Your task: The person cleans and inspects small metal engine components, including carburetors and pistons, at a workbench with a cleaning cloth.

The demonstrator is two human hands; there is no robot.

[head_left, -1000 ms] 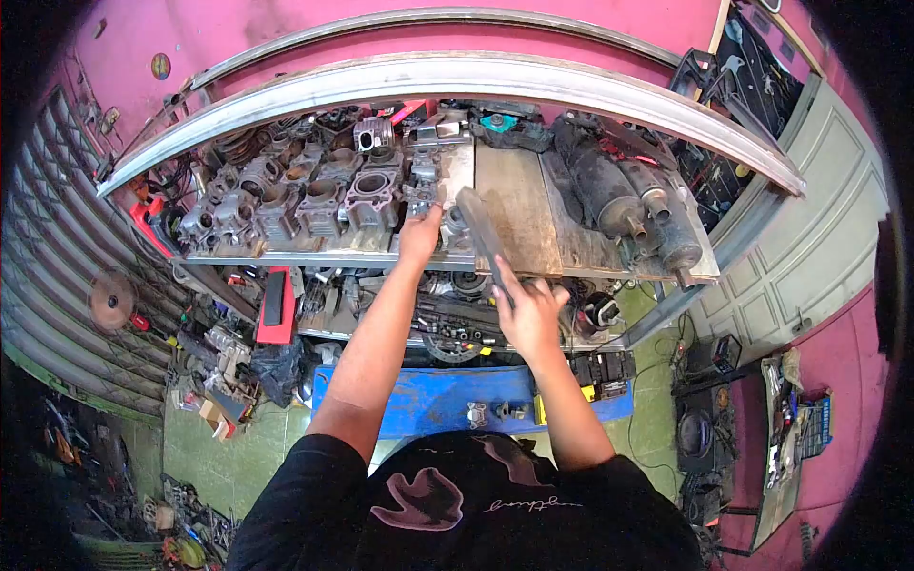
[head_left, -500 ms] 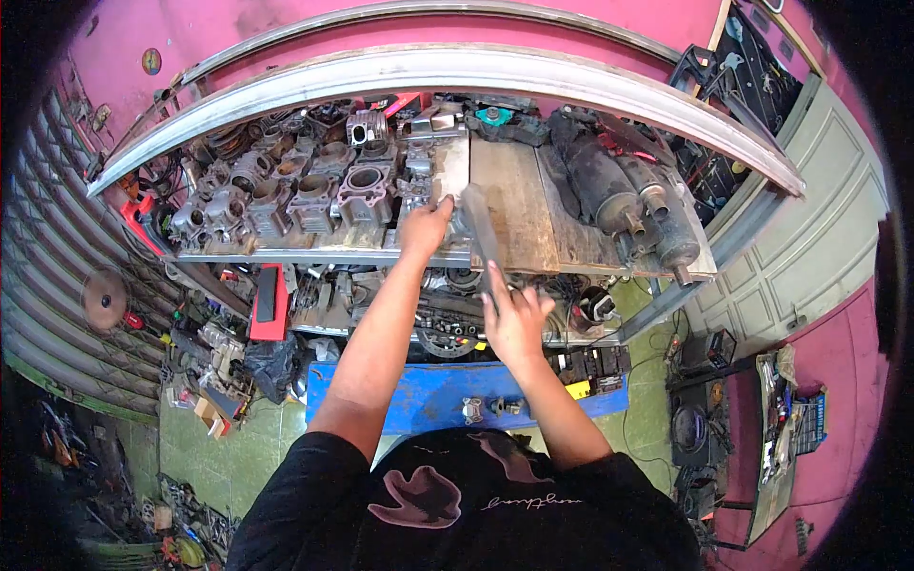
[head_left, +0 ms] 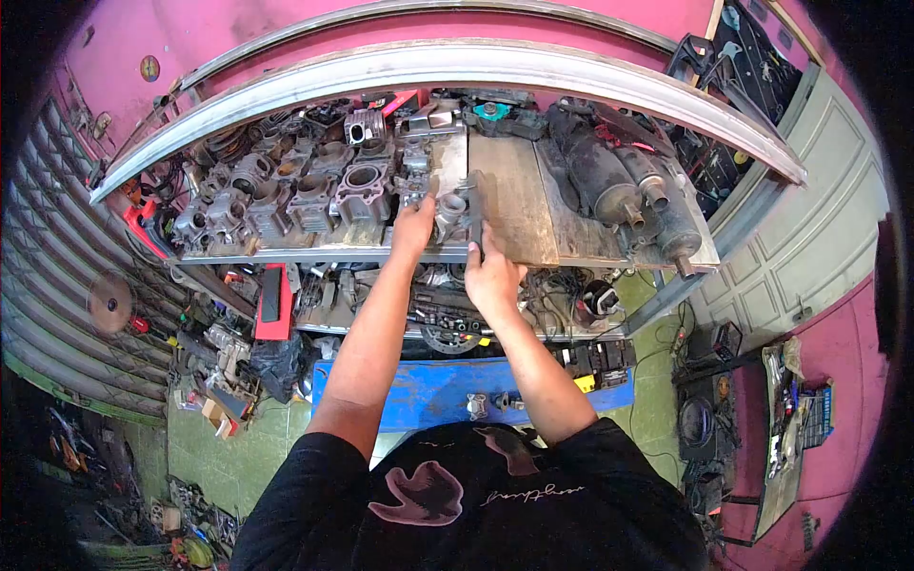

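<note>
My left hand [head_left: 413,230] is closed at the shelf's front edge, its thumb up against a small grey metal engine part [head_left: 452,215] with a round opening; its other fingers are partly hidden. Just to the right, my right hand [head_left: 494,276] grips a narrow dark brush-like tool [head_left: 477,221]. The tool points away from me, beside the metal part, and its far end is blurred. Left of my hands stand rows of engine cylinder blocks [head_left: 363,186] on the shelf.
Exhaust mufflers [head_left: 609,195] lie on the shelf's right side, past a bare wooden board [head_left: 514,205]. A metal rail [head_left: 447,62] arches above the shelf. Below, a blue bench [head_left: 419,395] holds small metal parts [head_left: 478,406]. More parts crowd the lower shelf.
My right hand has moved up and left with the tool, closer to my left hand. My left hand has shifted slightly left and toward me. The metal part between them shows more plainly.
</note>
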